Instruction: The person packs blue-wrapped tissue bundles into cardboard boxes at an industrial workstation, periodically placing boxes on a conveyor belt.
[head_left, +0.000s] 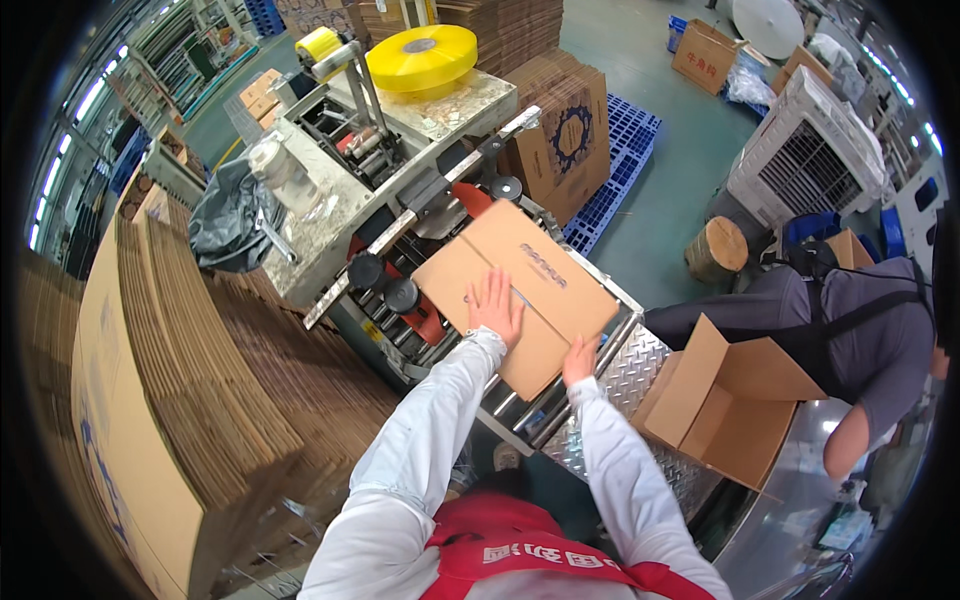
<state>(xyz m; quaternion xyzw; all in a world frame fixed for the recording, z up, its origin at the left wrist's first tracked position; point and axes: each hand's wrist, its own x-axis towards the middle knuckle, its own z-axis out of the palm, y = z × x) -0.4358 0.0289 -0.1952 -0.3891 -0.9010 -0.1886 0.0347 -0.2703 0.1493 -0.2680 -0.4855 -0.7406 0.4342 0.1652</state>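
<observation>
A cardboard box (517, 277) with its top flaps folded down lies on the metal rollers (551, 412) at the infeed of a carton-taping machine (420, 199). My left hand (496, 306) rests flat, fingers spread, on the box's top beside the flap seam. At the near right side of the box, my right hand (580, 360) touches its edge. The far end of the box reaches between the machine's black guide wheels (402, 295) and red parts. A large roll of yellow tape (421, 58) lies on top of the machine.
An open cardboard box (731, 420) stands right of the diamond-plate ledge (637, 356), near a co-worker (862, 322). Stacked flat cartons (202, 337) rise at left. Behind the machine, more cartons (566, 142) stand on a blue pallet (619, 161). A wrench (275, 236) lies on the machine's left side.
</observation>
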